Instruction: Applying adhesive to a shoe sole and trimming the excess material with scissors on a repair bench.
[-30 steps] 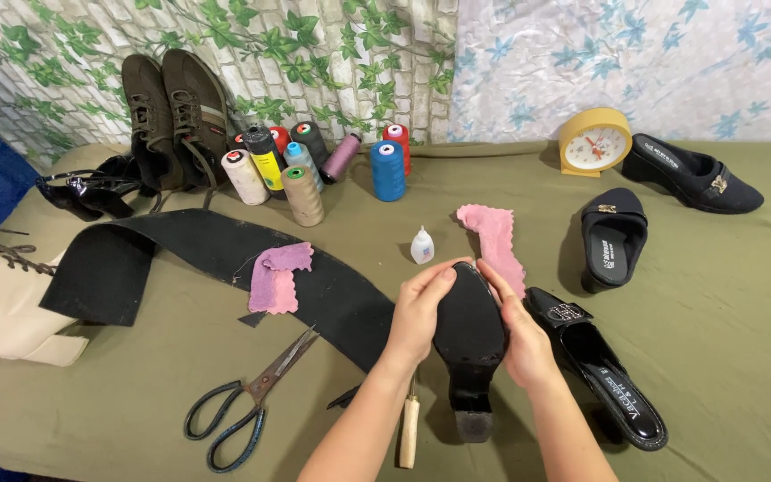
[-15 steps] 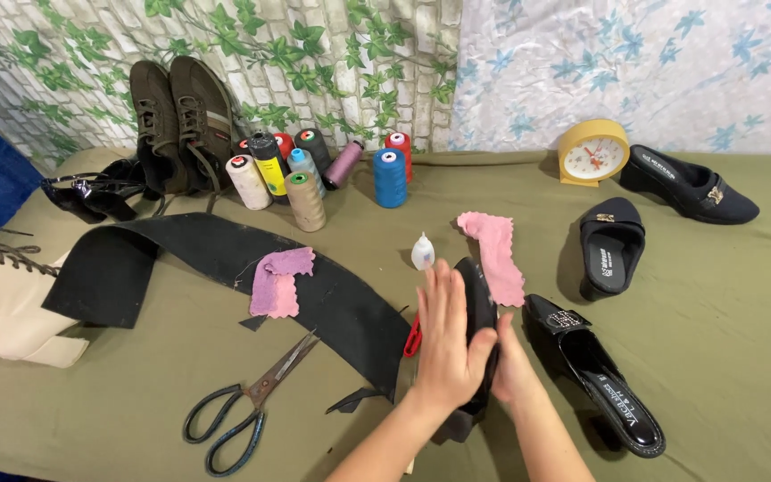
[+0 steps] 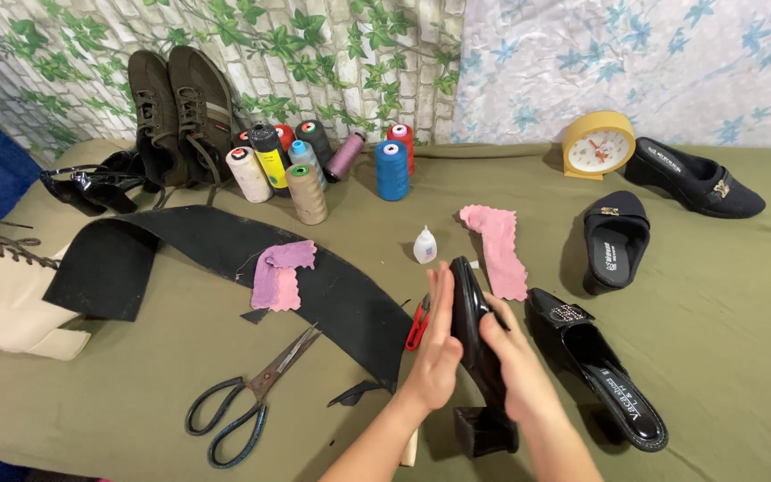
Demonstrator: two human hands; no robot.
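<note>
The left hand lies flat, fingers straight, against one side of a black block-heeled shoe, and the right hand wraps the other side, so both hands are grasping it, turned on edge just above the tabletop. A red tool lies just beside the left hand. The matching black shoe lies just right of it. A small glue bottle and pink cloth lie near, and scissors rest beside a black leather sheet. By the look of it, repair work is only mid-way: no glue or patch shows on the shoe.
</note>
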